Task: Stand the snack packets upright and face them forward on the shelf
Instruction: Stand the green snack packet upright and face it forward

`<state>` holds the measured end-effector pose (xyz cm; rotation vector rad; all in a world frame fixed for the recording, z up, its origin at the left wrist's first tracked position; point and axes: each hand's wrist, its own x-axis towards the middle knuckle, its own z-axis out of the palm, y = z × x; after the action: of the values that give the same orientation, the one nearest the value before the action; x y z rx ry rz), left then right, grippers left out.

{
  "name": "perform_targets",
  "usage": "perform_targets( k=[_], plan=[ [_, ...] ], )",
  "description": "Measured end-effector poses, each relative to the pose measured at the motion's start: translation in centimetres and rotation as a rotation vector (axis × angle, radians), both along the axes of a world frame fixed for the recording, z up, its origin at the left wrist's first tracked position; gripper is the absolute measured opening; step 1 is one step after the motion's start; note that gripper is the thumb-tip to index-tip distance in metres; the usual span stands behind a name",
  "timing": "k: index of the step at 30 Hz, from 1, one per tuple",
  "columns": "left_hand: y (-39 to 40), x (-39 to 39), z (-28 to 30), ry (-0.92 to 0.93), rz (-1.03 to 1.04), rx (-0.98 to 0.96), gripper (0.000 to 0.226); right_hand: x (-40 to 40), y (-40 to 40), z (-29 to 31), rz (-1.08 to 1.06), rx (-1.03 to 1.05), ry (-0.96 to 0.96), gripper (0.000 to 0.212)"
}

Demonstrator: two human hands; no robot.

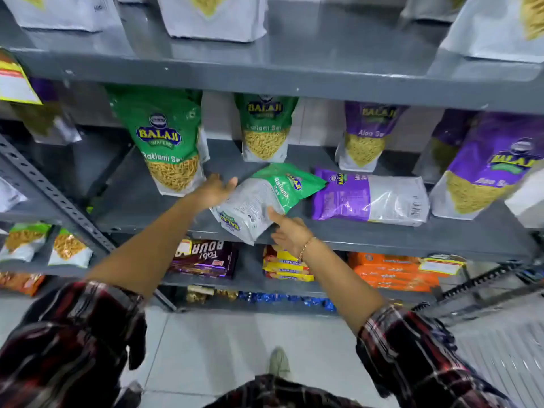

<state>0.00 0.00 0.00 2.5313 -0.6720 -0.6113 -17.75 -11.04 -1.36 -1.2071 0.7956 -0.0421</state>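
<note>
A green Ratlami Sev packet [266, 198] lies flat, back side up, on the grey middle shelf [441, 235], its lower end jutting over the front edge. My left hand [216, 189] touches its upper left edge with fingers spread. My right hand [290, 232] rests against its lower right edge, fingers apart. Neither hand has closed around it. A purple Aloo Sev packet [371, 197] lies flat just to the right. Two green packets [166, 139] [265, 128] stand upright facing forward behind; purple ones [368, 134] [488, 169] stand upright at the right.
White-bottomed packets [212, 16] stand on the shelf above. Below are brown biscuit packs [206, 257], yellow packs [284, 265] and orange packs [391, 272]. A slotted upright [56, 195] slants at the left. Tiled floor and my shoe [278, 363] lie underneath.
</note>
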Motion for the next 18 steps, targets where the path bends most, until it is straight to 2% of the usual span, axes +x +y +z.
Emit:
perform_targets(
  k=[1, 3, 6, 9, 14, 15, 18],
  plan=[
    [0.0, 0.4, 0.1, 0.018, 0.021, 0.063, 0.07, 0.8, -0.2, -0.3, 0.017, 0.086, 0.003, 0.041],
    [0.3, 0.8, 0.0, 0.131, 0.0, 0.095, 0.072, 1.7, -0.5, -0.3, 0.028, 0.184, 0.02, 0.051],
    [0.7, 1.0, -0.6, 0.389, -0.011, -0.067, 0.071, 3.3, -0.8, -0.6, 0.022, 0.2, 0.086, 0.061],
    [1.1, 1.5, -1.1, 0.524, 0.014, -0.147, 0.075, 3.9, -0.5, -0.9, -0.02, 0.155, 0.118, 0.055],
    [1.6, 2.8, -0.8, 0.566, -0.07, -0.065, 0.09, 3.2, -0.1, -1.9, -0.123, 0.174, -0.015, 0.042],
    [1.7, 2.9, -0.7, 0.582, -0.099, -0.051, 0.081, 2.8, 0.1, -2.1, -0.142, 0.191, -0.065, 0.042],
    [1.6, 3.0, -0.5, 0.645, -0.186, -0.06, 0.035, 1.8, 0.5, -2.9, -0.215, 0.136, -0.177, 0.045]
  ],
)
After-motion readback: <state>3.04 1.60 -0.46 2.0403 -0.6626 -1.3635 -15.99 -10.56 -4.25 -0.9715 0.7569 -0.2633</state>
